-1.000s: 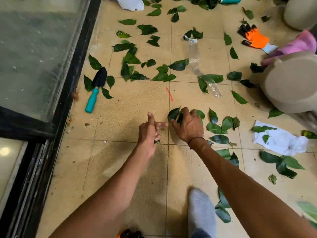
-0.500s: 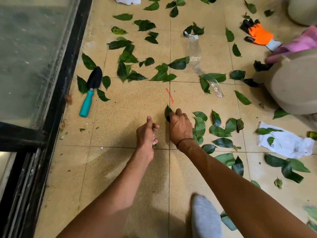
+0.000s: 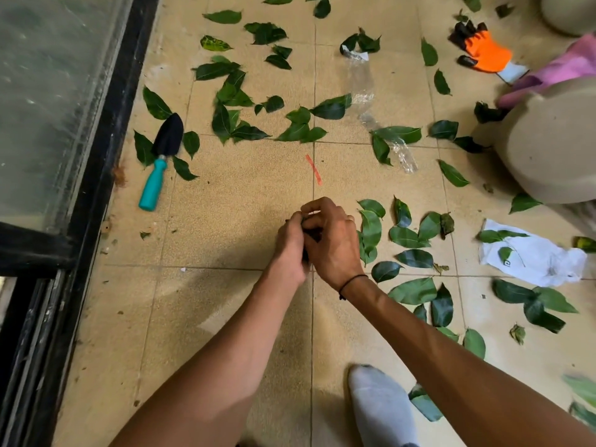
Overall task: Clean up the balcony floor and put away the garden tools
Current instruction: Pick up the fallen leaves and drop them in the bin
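Green leaves (image 3: 406,237) lie scattered over the tan tiled floor (image 3: 225,204), in clusters right of my hands and further up the floor. My left hand (image 3: 290,250) and my right hand (image 3: 332,240) meet above the floor's middle, fingers curled round a small bunch of dark leaves (image 3: 310,234) that is mostly hidden between them. A hand trowel (image 3: 161,156) with a black blade and a teal handle lies near the window frame at the left. An orange and black garden glove (image 3: 483,50) lies at the upper right.
A black window frame (image 3: 106,150) runs down the left. Beige pots (image 3: 554,140) stand at the right with a pink thing (image 3: 561,72) beside them. Clear plastic wrap (image 3: 364,91), a small red strip (image 3: 313,169) and white paper (image 3: 535,256) lie on the tiles. My grey sock (image 3: 380,408) is below.
My right hand lifted the leaf it was picking off the floor and came over to my left hand; both now hold the bunch together. The view shifted slightly downward.
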